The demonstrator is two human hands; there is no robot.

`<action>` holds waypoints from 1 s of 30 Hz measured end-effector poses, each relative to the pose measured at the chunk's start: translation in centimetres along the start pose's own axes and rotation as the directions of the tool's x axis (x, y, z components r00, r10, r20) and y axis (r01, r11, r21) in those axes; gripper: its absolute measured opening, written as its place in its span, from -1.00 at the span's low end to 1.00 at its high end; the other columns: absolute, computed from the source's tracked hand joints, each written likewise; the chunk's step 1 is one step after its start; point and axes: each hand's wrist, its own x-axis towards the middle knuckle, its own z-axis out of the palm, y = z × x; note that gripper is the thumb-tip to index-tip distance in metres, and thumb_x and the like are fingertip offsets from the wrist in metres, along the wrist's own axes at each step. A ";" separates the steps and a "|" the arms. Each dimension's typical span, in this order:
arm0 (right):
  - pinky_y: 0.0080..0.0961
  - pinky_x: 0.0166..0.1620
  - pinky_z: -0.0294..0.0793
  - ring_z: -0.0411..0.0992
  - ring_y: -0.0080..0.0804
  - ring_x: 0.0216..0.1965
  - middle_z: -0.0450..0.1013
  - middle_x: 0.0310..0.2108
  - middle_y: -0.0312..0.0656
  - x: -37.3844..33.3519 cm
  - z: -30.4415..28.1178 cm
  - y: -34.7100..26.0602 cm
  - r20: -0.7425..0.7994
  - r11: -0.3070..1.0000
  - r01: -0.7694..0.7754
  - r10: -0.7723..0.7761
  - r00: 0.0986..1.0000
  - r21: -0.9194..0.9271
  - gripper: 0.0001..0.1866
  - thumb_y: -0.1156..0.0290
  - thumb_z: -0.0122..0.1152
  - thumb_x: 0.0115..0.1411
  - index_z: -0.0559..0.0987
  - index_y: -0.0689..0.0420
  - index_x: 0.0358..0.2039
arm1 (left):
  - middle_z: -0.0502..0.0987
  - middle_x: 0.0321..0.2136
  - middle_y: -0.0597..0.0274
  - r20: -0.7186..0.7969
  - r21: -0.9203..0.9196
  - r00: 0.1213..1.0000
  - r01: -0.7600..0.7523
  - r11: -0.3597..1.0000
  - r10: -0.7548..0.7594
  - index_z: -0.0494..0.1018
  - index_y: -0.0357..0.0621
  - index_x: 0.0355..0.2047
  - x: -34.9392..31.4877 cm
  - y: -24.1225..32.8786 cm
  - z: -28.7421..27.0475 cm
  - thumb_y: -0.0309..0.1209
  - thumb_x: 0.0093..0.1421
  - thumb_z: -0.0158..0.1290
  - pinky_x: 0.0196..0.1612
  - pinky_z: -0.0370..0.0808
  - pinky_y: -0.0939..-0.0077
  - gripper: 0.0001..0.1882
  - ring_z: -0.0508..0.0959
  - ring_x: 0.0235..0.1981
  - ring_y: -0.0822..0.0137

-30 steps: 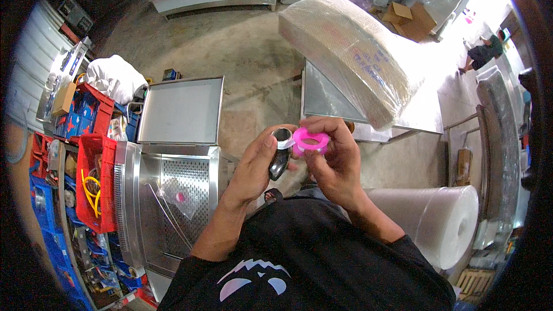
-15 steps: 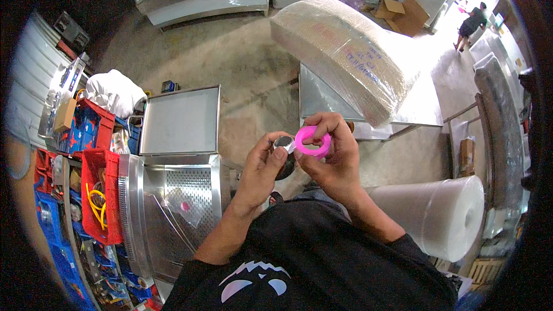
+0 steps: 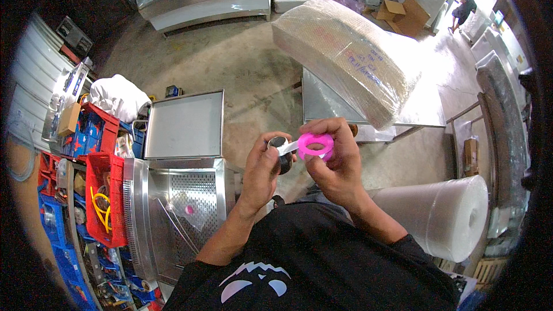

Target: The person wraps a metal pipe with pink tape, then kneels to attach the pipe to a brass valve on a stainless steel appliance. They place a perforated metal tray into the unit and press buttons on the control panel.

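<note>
Upper-right glare, dark curved edges

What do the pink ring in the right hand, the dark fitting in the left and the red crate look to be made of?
Pink ring: likely plastic, with smooth, even bright colour.
Dark fitting: rigid-looking with a slight sheen; metal or hard plastic, I can't tell which.
Red crate: probably moulded plastic, judging by its uniform colour and stiff walls.
</note>
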 end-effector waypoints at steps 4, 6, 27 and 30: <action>-0.55 0.03 0.34 0.33 -0.50 -0.07 0.36 -0.03 -0.11 0.4 0.3 0.3 0.015 1.000 0.002 -0.003 1.000 0.020 -0.65 0.69 0.04 0.08 0.32 0.21 -0.09 | 0.46 -0.31 0.32 -0.015 0.139 1.000 -0.018 0.990 0.021 0.34 -0.19 0.01 0.2 0.0 -0.5 -0.11 0.31 0.15 -0.17 0.47 0.59 -0.53 0.51 -0.27 0.49; -0.55 0.02 0.32 0.32 -0.49 -0.08 0.35 -0.05 -0.11 0.6 0.3 0.6 0.049 0.998 0.053 -0.053 0.997 0.020 -0.66 0.67 0.05 0.06 0.33 0.20 -0.12 | 0.47 -0.29 0.33 0.010 0.149 0.997 -0.071 0.986 0.070 0.35 -0.19 0.01 0.2 0.1 -0.7 -0.11 0.31 0.16 -0.18 0.47 0.60 -0.54 0.50 -0.27 0.51; -0.51 0.01 0.28 0.29 -0.42 -0.11 0.30 -0.08 -0.10 0.1 0.6 1.0 -0.004 0.970 0.202 -0.205 0.979 -0.133 -0.80 0.64 0.16 0.09 0.35 0.18 -0.31 | 0.43 -0.17 0.25 0.010 -0.337 0.988 0.150 0.930 -0.156 0.26 -0.19 0.14 0.1 0.1 2.5 -0.03 0.49 -0.26 -0.22 0.40 0.65 -0.51 0.40 -0.28 0.54; -0.50 -0.01 0.30 0.29 -0.42 -0.10 0.30 -0.08 -0.11 0.0 0.8 1.4 -0.074 0.991 0.119 -0.123 0.990 -0.056 -0.72 0.60 0.27 0.01 0.33 0.16 -0.33 | 0.40 -0.14 0.26 -0.045 -0.145 0.997 0.053 0.988 -0.060 0.24 -0.16 0.13 0.1 -1.1 2.3 -0.11 0.48 -0.16 -0.15 0.37 0.66 -0.59 0.37 -0.20 0.54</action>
